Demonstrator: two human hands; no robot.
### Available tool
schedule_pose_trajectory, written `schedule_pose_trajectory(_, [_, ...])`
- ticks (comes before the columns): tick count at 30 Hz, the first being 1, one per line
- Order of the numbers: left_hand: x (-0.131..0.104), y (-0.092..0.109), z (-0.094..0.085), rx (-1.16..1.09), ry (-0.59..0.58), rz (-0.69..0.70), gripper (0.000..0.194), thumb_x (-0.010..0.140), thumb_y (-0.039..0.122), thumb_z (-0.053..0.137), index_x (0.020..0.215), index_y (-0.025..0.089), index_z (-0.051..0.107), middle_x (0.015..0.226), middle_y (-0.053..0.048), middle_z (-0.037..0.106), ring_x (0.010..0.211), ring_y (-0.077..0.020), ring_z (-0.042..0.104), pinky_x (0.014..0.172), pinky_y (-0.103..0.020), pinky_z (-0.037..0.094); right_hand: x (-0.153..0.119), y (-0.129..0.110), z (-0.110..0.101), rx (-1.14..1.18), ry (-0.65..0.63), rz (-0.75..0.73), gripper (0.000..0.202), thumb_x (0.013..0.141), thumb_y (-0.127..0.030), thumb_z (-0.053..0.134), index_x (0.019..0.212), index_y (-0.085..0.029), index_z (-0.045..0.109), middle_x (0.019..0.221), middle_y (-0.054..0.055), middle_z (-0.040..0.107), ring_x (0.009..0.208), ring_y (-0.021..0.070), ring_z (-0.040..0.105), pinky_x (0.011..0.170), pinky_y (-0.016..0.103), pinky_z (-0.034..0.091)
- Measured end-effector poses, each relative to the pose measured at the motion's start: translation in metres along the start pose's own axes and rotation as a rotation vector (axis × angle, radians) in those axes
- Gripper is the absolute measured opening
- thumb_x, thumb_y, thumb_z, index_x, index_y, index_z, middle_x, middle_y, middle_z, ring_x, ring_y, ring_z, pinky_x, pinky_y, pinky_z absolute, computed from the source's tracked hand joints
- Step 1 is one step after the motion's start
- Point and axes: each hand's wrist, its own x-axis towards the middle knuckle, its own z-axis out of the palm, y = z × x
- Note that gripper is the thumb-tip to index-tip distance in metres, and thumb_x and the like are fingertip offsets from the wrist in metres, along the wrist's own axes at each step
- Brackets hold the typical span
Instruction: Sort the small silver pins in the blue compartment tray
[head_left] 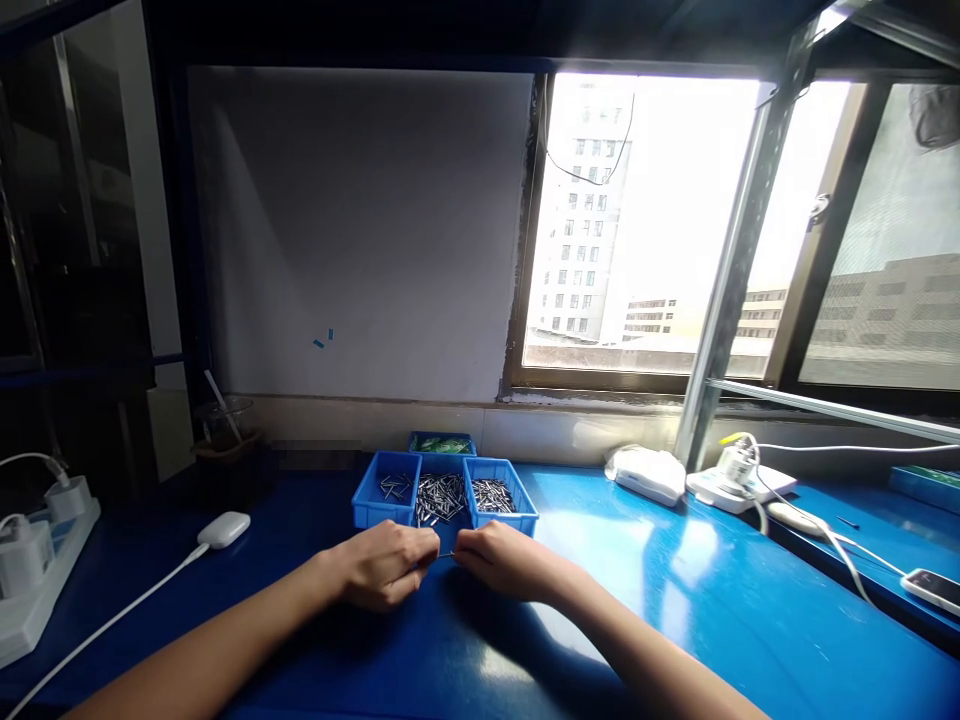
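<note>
My left hand [391,565] and my right hand [499,560] are close together above the blue tabletop. Both are closed in a pinch, and between them stretches a thin metal pin [446,554], its ends hidden by my fingers. Just beyond my hands lies a pile of small dark metal pins [441,497]. To its left stands a blue bin [373,512] with some similar pieces in it. A second blue bin [517,523] on the right holds a fuller heap. What kind of pins these are is too small to tell.
Behind the pile sits a blue box [414,440] with green contents. A white earbud case [225,530] on a cable and a power strip [37,590] lie left, near a cup with a straw [225,425]. To the right are a white device [646,475], another power strip [739,488] and a metal post [724,270].
</note>
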Motion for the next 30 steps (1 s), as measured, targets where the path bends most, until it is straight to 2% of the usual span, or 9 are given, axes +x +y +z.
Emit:
schedule_pose_trajectory(12, [-0.0004, -0.0004, -0.0001, 0.013, 0.029, 0.044, 0.010, 0.073, 0.012, 0.042, 0.078, 0.020, 0.039, 0.077, -0.003, 0.055, 0.067, -0.0187, 0.052, 0.061, -0.027, 0.036, -0.0004, -0.0010, -0.0017, -0.001, 0.003, -0.011, 0.023, 0.093, -0.024, 0.045, 0.077, -0.017, 0.060, 0.066, 0.002, 0.062, 0.057, 0.0132, 0.054, 0.051, 0.024, 0.031])
schedule_pose_trajectory(30, [-0.0005, -0.0011, 0.0013, 0.088, 0.012, 0.064, 0.014, 0.072, 0.012, 0.044, 0.074, 0.020, 0.033, 0.073, -0.002, 0.054, 0.063, -0.0171, 0.051, 0.058, -0.026, 0.034, -0.0017, -0.0034, -0.0059, 0.005, -0.023, 0.006, 0.022, 0.092, -0.023, 0.045, 0.079, -0.018, 0.061, 0.069, 0.003, 0.063, 0.060, 0.0133, 0.054, 0.054, 0.024, 0.033])
